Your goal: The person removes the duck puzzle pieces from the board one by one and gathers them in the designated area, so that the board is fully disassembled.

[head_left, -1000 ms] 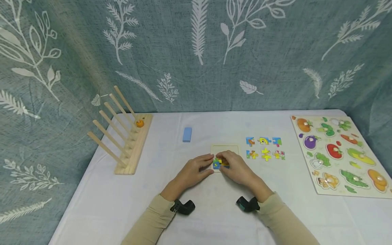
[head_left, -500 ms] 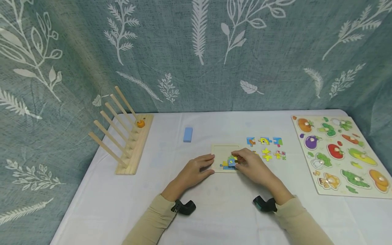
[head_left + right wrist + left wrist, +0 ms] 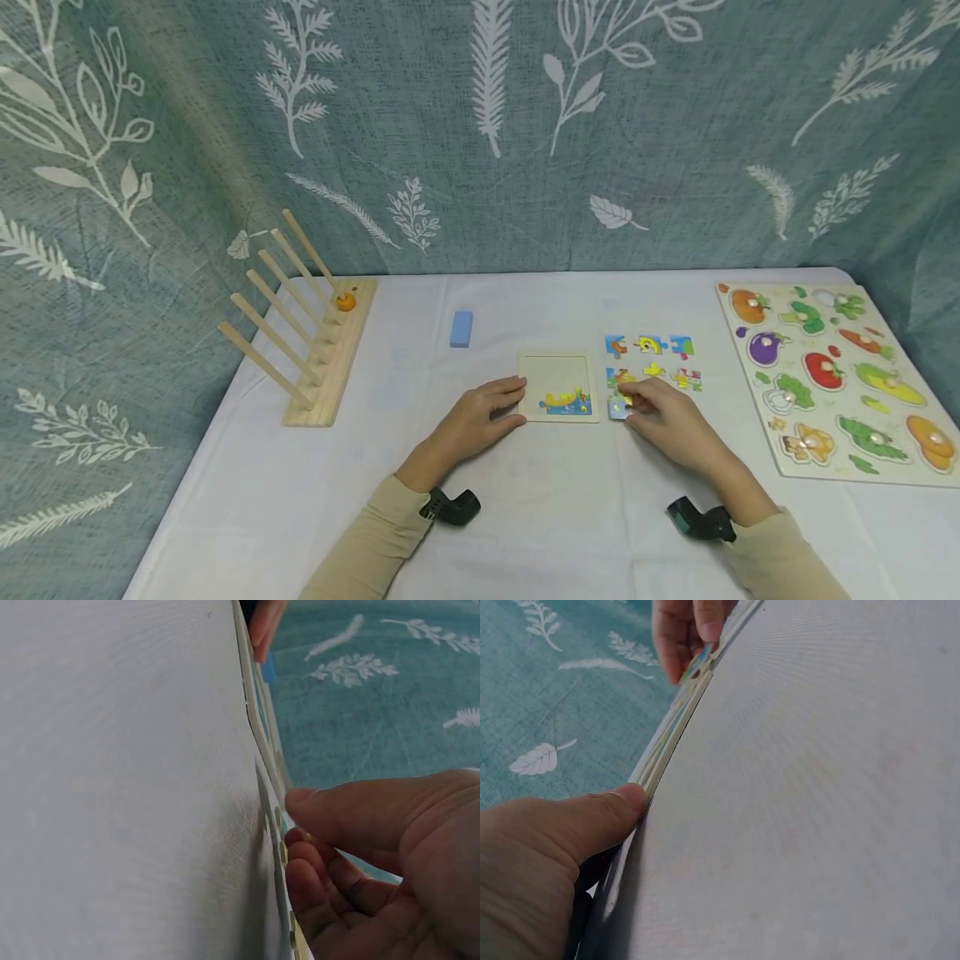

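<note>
In the head view my left hand [image 3: 474, 421] rests at the left edge of a square wooden puzzle tray [image 3: 551, 369], fingers fairly straight. In the left wrist view its thumb touches the tray's rim [image 3: 671, 742]. Joined blue and yellow jigsaw pieces [image 3: 567, 403] lie along the lower right of the tray. To the right of the tray my right hand [image 3: 671, 421] pinches a mostly blue jigsaw piece [image 3: 617, 408] at table level, partly hidden by the fingers. Just beyond it are two rows of loose jigsaw pieces [image 3: 651, 344], the lower row partly covered by that hand.
A wooden rack [image 3: 341, 354] with several slanted pegs and a small orange piece [image 3: 346, 302] stands at left. A blue block [image 3: 461, 329] lies behind the tray. The vegetable peg board [image 3: 840, 379] occupies the right side. A patterned curtain [image 3: 450, 125] hangs behind the table.
My right hand has moved right from inside the tray to beside the loose pieces, carrying a jigsaw piece out. More of the tray now shows. The left hand has stayed at the tray's edge.
</note>
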A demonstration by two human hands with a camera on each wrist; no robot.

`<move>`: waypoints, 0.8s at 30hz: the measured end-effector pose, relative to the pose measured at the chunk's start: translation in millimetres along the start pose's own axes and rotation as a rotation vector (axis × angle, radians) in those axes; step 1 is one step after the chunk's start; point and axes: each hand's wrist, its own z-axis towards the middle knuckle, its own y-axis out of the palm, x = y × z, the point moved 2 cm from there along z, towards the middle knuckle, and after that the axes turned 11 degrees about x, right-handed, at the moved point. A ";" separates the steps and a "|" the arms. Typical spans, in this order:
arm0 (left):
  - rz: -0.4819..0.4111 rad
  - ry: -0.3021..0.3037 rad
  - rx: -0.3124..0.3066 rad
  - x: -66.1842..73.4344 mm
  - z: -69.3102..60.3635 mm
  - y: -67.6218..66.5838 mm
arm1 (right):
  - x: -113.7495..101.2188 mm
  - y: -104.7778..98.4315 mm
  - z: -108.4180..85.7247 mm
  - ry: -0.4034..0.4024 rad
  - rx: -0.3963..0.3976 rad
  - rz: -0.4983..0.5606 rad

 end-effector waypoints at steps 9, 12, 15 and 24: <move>-0.006 0.000 0.001 0.8 0.7 -0.6 | 3.3 0.3 -3.0 -0.027 -0.020 -0.033; -0.003 0.003 0.004 1.6 1.1 -1.5 | 4.6 1.6 -3.1 -0.007 -0.037 -0.047; -0.004 0.002 0.005 2.0 1.1 -1.9 | 5.0 2.1 -3.2 0.001 -0.043 -0.050; -0.009 -0.008 0.001 1.8 -0.2 -0.9 | 3.9 -0.4 -4.0 -0.028 0.020 -0.019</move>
